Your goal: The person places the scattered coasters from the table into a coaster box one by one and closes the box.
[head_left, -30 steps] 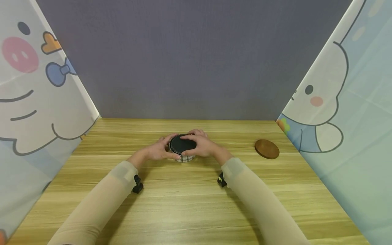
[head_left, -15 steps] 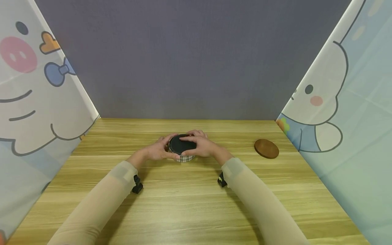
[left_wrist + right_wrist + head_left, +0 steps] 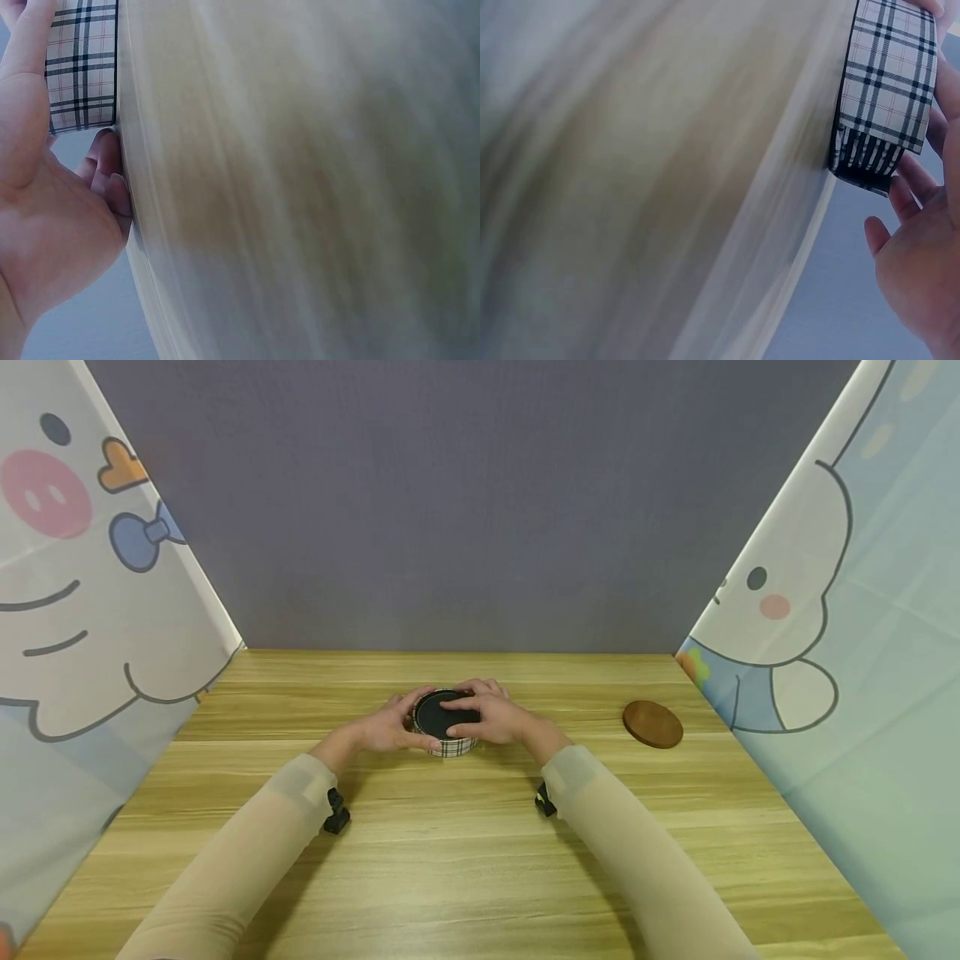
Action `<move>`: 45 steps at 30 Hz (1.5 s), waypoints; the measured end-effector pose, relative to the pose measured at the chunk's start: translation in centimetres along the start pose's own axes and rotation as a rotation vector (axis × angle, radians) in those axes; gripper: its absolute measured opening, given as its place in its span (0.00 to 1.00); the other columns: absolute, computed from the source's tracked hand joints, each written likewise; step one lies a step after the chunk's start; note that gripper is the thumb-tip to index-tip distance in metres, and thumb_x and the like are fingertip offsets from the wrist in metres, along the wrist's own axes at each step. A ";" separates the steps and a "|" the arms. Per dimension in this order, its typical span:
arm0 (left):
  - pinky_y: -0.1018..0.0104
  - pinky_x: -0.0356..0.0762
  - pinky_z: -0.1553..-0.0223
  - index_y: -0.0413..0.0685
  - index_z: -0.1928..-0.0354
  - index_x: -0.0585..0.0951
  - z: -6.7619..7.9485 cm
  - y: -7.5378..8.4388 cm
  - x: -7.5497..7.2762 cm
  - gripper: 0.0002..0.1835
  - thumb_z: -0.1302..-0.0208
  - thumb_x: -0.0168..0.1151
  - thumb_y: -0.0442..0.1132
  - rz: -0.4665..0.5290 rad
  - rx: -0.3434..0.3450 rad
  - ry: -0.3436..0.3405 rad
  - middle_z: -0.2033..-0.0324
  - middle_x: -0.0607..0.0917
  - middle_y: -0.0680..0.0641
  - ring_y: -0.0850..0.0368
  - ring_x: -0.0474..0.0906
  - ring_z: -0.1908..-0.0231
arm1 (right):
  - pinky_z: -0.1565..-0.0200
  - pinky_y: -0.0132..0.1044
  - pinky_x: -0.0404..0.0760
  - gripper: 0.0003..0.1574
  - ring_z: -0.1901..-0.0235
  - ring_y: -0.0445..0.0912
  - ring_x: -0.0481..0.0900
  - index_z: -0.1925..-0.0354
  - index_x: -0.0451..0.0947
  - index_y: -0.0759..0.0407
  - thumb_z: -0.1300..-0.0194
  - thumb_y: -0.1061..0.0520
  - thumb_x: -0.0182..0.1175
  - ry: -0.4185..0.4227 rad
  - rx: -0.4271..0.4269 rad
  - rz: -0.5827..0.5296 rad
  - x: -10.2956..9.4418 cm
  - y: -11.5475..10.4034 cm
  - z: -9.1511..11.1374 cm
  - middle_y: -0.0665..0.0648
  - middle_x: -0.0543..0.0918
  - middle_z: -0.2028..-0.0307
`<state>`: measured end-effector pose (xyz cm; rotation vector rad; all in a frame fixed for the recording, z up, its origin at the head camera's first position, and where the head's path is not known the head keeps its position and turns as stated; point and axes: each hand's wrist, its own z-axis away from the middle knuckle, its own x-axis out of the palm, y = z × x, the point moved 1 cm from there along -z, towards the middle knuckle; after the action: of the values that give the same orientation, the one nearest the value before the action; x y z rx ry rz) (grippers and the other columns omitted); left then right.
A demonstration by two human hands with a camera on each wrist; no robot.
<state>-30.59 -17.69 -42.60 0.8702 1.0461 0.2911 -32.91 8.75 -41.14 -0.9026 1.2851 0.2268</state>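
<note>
In the head view a low round coaster holder [image 3: 455, 748] with plaid sides stands on the table, a black coaster [image 3: 435, 718] lying inside its rim. My left hand [image 3: 386, 727] grips the holder's left side, thumb in front and fingers behind. Over the right side, my right hand [image 3: 501, 717] has its thumb and index finger bent onto the black coaster. The left wrist view shows the plaid wall [image 3: 82, 64] beside the left hand's fingers. In the right wrist view, several dark layered edges [image 3: 866, 156] show at a gap in the wall, close to the right fingertips.
A brown wooden disc [image 3: 652, 724] lies flat toward the table's right side. The wood-grain table [image 3: 450, 843] ends at a grey back panel [image 3: 465, 527]. Cartoon-printed cloths [image 3: 862, 710] hang on both sides.
The black coaster now lies lower within the plaid rim. My right thumb has shifted inward from the front rim onto it. My left hand and the brown disc stay in place.
</note>
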 end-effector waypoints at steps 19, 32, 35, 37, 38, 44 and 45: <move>0.34 0.70 0.31 0.68 0.10 0.48 -0.1 0.2 0.0 0.63 0.35 0.80 0.62 -0.010 0.010 0.033 0.29 0.60 0.31 0.36 0.73 0.36 | 0.44 0.47 0.84 0.35 0.49 0.49 0.82 0.20 0.72 0.58 0.17 0.49 0.64 0.099 0.010 -0.245 -2.3 3.1 5.4 0.65 0.80 0.32; 0.33 0.69 0.30 0.68 0.10 0.47 0.0 0.1 0.1 0.63 0.36 0.80 0.63 -0.020 0.008 0.039 0.28 0.59 0.31 0.36 0.73 0.35 | 0.57 0.40 0.82 0.34 0.57 0.47 0.83 0.21 0.73 0.60 0.15 0.47 0.62 0.100 0.135 -0.255 -4.6 7.8 12.6 0.60 0.87 0.43; 0.31 0.68 0.29 0.69 0.10 0.47 0.1 0.2 0.1 0.63 0.36 0.81 0.63 -0.017 0.007 0.041 0.27 0.58 0.31 0.35 0.73 0.34 | 0.56 0.40 0.82 0.33 0.57 0.48 0.84 0.22 0.74 0.60 0.16 0.47 0.62 0.137 0.163 -0.231 -5.5 9.3 14.3 0.59 0.87 0.45; 0.30 0.67 0.28 0.69 0.10 0.48 0.1 0.2 0.1 0.63 0.36 0.81 0.63 -0.015 0.007 0.042 0.26 0.58 0.31 0.35 0.73 0.33 | 0.55 0.39 0.82 0.31 0.56 0.48 0.85 0.24 0.76 0.60 0.16 0.48 0.62 0.171 0.178 -0.202 -6.0 10.4 15.3 0.59 0.88 0.46; 0.30 0.66 0.28 0.69 0.10 0.48 0.1 0.2 0.1 0.63 0.36 0.81 0.63 -0.017 0.007 0.043 0.26 0.58 0.31 0.35 0.72 0.33 | 0.54 0.39 0.82 0.31 0.55 0.47 0.85 0.24 0.76 0.61 0.16 0.49 0.62 0.185 0.186 -0.188 -6.3 10.9 15.7 0.59 0.89 0.46; 0.29 0.66 0.28 0.69 0.10 0.48 0.1 0.1 0.1 0.63 0.37 0.81 0.63 -0.021 0.010 0.046 0.27 0.59 0.31 0.34 0.72 0.34 | 0.53 0.39 0.81 0.29 0.54 0.46 0.84 0.26 0.77 0.63 0.15 0.51 0.61 0.248 0.259 -0.128 -7.6 14.0 18.1 0.62 0.89 0.47; 0.29 0.66 0.28 0.68 0.10 0.49 0.1 0.0 0.1 0.63 0.37 0.81 0.64 -0.023 0.011 0.047 0.27 0.59 0.31 0.34 0.71 0.34 | 0.53 0.39 0.81 0.29 0.55 0.47 0.84 0.26 0.77 0.64 0.15 0.51 0.60 0.256 0.268 -0.121 -7.9 14.4 18.4 0.62 0.89 0.47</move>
<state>-30.45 -17.64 -42.62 0.8643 1.1015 0.2879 -30.79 33.32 -40.55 -0.7923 1.4502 -0.1587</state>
